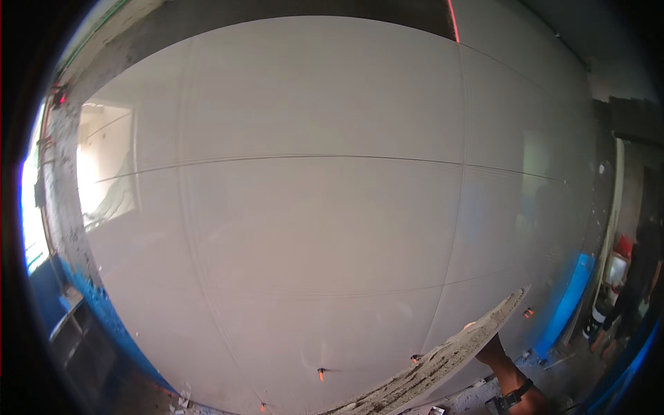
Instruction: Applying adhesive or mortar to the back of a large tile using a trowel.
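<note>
A large slab, apparently a tile [453,363], slants across the lower right, its face coated with ridged grey mortar. My right hand [490,350] is closed on the slab's edge; a fingertip shows over the upper side, and the slab hides most of the other fingers. A dark strap circles that wrist. My left hand is out of sight. In front stands a wall of large, glossy light-grey tiles [318,221] with thin dark joints. Small orange tile-levelling pieces [321,373] stick out along its lower part; another orange piece [529,312] is just beyond the slab's tip.
A bright blue upright strip [566,308] leans near the wall's right end. Farther right, a person in dark clothes [633,283] is by a doorway. A red laser line [454,21] marks the top. Rubble [183,400] lies at the wall's foot, beside blue-painted concrete [114,321].
</note>
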Action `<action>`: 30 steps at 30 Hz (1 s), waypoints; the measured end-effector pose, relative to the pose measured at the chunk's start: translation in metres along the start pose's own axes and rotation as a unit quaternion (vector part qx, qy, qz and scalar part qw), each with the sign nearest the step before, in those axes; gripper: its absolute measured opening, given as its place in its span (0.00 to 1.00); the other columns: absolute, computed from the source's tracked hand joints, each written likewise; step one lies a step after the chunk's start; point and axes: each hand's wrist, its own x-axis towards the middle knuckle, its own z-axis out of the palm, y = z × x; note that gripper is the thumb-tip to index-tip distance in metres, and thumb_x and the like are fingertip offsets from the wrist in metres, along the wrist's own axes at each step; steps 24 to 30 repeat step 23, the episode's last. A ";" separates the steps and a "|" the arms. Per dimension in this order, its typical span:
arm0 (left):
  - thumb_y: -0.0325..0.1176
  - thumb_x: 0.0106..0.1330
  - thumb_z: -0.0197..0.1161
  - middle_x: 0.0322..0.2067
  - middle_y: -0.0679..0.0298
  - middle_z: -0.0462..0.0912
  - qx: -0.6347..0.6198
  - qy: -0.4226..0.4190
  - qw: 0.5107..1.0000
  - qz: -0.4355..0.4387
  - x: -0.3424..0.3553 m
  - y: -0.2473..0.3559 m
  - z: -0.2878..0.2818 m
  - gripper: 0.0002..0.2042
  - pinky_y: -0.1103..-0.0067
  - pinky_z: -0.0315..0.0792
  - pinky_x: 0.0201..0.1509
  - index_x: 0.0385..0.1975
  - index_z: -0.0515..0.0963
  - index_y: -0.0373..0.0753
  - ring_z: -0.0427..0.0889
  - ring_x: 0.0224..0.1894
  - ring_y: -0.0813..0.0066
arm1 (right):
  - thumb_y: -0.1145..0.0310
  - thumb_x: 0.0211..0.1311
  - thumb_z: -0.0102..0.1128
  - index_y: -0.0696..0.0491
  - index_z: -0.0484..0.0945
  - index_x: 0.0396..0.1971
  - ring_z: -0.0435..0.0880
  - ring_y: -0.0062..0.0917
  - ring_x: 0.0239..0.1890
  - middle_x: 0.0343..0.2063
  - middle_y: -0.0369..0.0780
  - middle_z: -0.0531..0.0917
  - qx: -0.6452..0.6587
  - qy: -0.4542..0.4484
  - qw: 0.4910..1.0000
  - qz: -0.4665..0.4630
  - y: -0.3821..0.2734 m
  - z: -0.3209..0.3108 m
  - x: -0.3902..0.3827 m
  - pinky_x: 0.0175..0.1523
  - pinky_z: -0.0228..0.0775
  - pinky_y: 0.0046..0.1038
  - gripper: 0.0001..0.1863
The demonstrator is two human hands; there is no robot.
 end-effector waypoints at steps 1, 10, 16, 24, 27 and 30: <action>0.48 0.66 0.59 0.55 0.55 0.76 -0.004 -0.011 1.000 -0.001 0.009 0.000 0.021 0.22 0.61 0.72 0.59 0.53 0.75 0.41 0.77 0.54 0.57 | 0.64 0.48 0.70 0.53 0.80 0.31 0.83 0.34 0.33 0.27 0.39 0.83 -0.035 -0.015 0.999 0.012 -0.018 -0.004 0.012 0.42 0.74 0.33 0.12; 0.49 0.66 0.60 0.54 0.56 0.76 -0.029 -0.097 0.995 -0.013 0.116 0.110 0.208 0.22 0.61 0.72 0.58 0.52 0.76 0.42 0.78 0.53 0.56 | 0.45 0.42 0.74 0.50 0.86 0.22 0.85 0.31 0.28 0.29 0.38 0.85 -0.124 -0.044 0.988 0.081 -0.076 -0.086 0.107 0.35 0.76 0.29 0.21; 0.50 0.66 0.60 0.54 0.56 0.77 -0.036 -0.129 0.991 -0.016 0.168 0.208 0.240 0.22 0.61 0.73 0.58 0.52 0.77 0.42 0.78 0.53 0.56 | 0.56 0.44 0.78 0.52 0.79 0.30 0.86 0.26 0.29 0.24 0.36 0.84 -0.130 0.007 0.985 0.111 -0.164 -0.160 0.200 0.36 0.77 0.25 0.20; 0.51 0.65 0.61 0.53 0.56 0.77 -0.080 -0.119 0.990 -0.003 0.212 0.293 0.214 0.22 0.61 0.73 0.58 0.51 0.78 0.42 0.78 0.52 0.56 | 0.60 0.47 0.77 0.53 0.67 0.25 0.84 0.21 0.27 0.19 0.36 0.79 -0.015 0.171 0.984 0.041 -0.258 -0.226 0.299 0.32 0.75 0.24 0.23; 0.51 0.65 0.61 0.53 0.56 0.77 -0.080 -0.119 0.990 -0.003 0.212 0.293 0.214 0.22 0.61 0.73 0.58 0.51 0.78 0.42 0.78 0.52 0.56 | 0.60 0.47 0.77 0.53 0.67 0.25 0.84 0.21 0.27 0.19 0.36 0.79 -0.015 0.171 0.984 0.041 -0.258 -0.226 0.299 0.32 0.75 0.24 0.23; 0.51 0.65 0.61 0.53 0.56 0.77 -0.080 -0.119 0.990 -0.003 0.212 0.293 0.214 0.22 0.61 0.73 0.58 0.51 0.78 0.42 0.78 0.52 0.56 | 0.60 0.47 0.77 0.53 0.67 0.25 0.84 0.21 0.27 0.19 0.36 0.79 -0.015 0.171 0.984 0.041 -0.258 -0.226 0.299 0.32 0.75 0.24 0.23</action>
